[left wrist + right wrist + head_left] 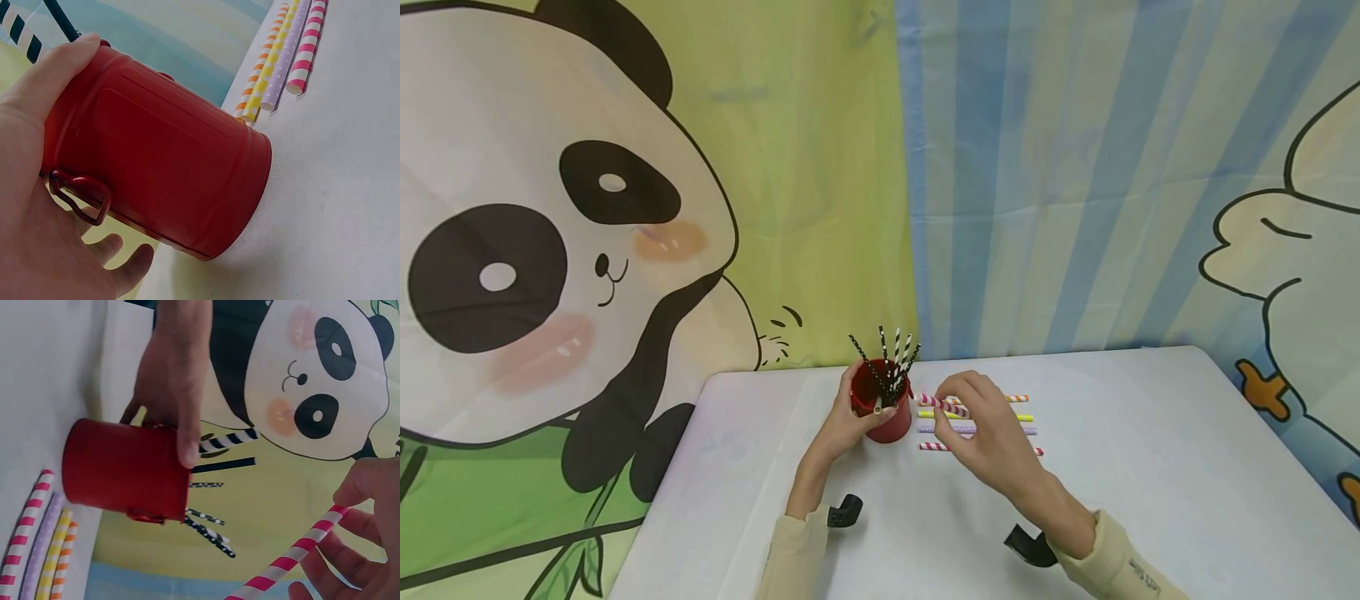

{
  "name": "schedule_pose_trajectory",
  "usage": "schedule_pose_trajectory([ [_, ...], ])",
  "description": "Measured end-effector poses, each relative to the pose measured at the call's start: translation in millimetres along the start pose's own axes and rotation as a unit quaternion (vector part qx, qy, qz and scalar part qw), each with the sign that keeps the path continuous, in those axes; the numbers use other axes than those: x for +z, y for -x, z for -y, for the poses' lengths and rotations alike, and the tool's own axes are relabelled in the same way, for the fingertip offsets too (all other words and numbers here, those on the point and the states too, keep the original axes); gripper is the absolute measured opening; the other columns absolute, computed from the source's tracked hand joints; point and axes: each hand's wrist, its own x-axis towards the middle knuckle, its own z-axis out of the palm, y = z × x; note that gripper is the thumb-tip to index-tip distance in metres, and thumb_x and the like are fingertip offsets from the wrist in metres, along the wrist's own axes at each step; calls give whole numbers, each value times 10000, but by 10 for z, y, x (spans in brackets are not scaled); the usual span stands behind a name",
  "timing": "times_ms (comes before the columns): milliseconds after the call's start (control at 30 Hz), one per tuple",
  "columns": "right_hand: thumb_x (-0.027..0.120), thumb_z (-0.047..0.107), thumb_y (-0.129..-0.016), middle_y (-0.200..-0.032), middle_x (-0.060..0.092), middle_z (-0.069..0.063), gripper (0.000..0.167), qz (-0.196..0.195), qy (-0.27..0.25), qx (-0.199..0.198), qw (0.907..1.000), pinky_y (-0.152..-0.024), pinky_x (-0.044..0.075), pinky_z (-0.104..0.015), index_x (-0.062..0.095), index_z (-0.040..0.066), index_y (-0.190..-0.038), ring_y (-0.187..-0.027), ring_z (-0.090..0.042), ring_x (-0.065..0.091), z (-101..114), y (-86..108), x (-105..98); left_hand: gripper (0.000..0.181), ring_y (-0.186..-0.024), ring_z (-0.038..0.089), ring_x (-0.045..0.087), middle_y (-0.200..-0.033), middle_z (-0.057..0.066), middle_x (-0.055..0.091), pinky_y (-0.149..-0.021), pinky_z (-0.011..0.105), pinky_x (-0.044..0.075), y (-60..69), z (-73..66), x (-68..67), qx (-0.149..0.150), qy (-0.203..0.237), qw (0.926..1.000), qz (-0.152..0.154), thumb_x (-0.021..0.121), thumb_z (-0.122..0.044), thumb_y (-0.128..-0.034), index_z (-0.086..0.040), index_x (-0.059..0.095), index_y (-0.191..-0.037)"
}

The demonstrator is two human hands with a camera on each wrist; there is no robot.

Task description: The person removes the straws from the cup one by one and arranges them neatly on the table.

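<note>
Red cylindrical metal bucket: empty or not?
Not empty: in the right wrist view, slim black-and-white paper straws stick out of the bucket.

Lower ends of black-and-white straws out of sight inside the red bucket

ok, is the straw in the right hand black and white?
No, the right hand pinches a pink-and-white striped straw.

One red pail, five coloured straws and at least five black-and-white straws show.
</note>
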Motion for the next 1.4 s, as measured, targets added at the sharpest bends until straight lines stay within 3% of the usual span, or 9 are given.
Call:
schedule_pose_trajectory([
  [233, 701, 136, -831, -992, 616, 70, 160, 624, 773, -22, 9950, -780, 535, -304, 633, 195, -964, -918, -99, 560, -107, 82, 108, 1007, -1473, 330, 313, -1571, 106, 357, -1131, 589, 396, 3, 7, 2, -28, -3, 10000, -29, 813, -221, -835, -237, 156, -1598],
  [400, 668, 130, -806, -947, 610, 45, 159, 905, 1169, -337, 9884, -720, 481, -275, 610, 195, -939, -814, -91, 500, -207, 155, 202, 998, -1474, 327, 311, -1571, 100, 357, -1134, 589, 393, 23, -12, 0, -50, 2, 10000, -35, 810, -214, -838, -233, 160, -1595],
  [500, 652, 106, -772, -897, 573, 38, 168, 967, 1293, -614, 9850, -706, 437, -279, 580, 177, -906, -774, -99, 457, -275, 206, 262, 993, -1472, 329, 315, -1569, 104, 358, -1135, 591, 391, 24, -9, 0, -29, -9, 10000, -23, 808, -205, -840, -218, 161, -1594],
  [733, 672, 108, -745, -840, 525, 63, 190, 1136, 1732, -883, 9743, -656, 419, -257, 558, 171, -884, -733, -104, 440, -408, 338, 388, 1038, -1488, 319, 297, -1594, 81, 327, -1142, 589, 382, -122, 267, -5, -106, -130, 9998, -100, 818, -221, -835, -295, 118, -1599],
  [833, 682, 103, -743, -814, 514, 48, 200, 1104, 1913, -951, 9707, -640, 411, -264, 562, 161, -893, -705, -115, 431, -456, 385, 444, 1024, -1481, 300, 311, -1585, 55, 342, -1141, 585, 386, -155, 322, -12, -46, -106, 9999, -113, 822, -242, -834, -349, 134, -1584],
  [1167, 652, 103, -760, -775, 502, 15, 157, 1262, 2590, -790, 9543, -586, 329, -266, 566, 157, -879, -694, -181, 466, -581, 519, 612, 1000, -1460, 270, 340, -1549, 28, 380, -1135, 554, 408, -161, 320, -11, 108, -18, 9999, -68, 845, -303, -807, -391, 185, -1552],
  [1400, 681, 106, -761, -762, 477, 12, 175, 1304, 2724, -705, 9507, -589, 284, -254, 543, 154, -857, -683, -184, 444, -620, 574, 654, 991, -1457, 269, 340, -1546, 29, 380, -1131, 550, 412, -148, 297, -2, 77, -74, 9999, -81, 842, -316, -806, -388, 190, -1549],
])
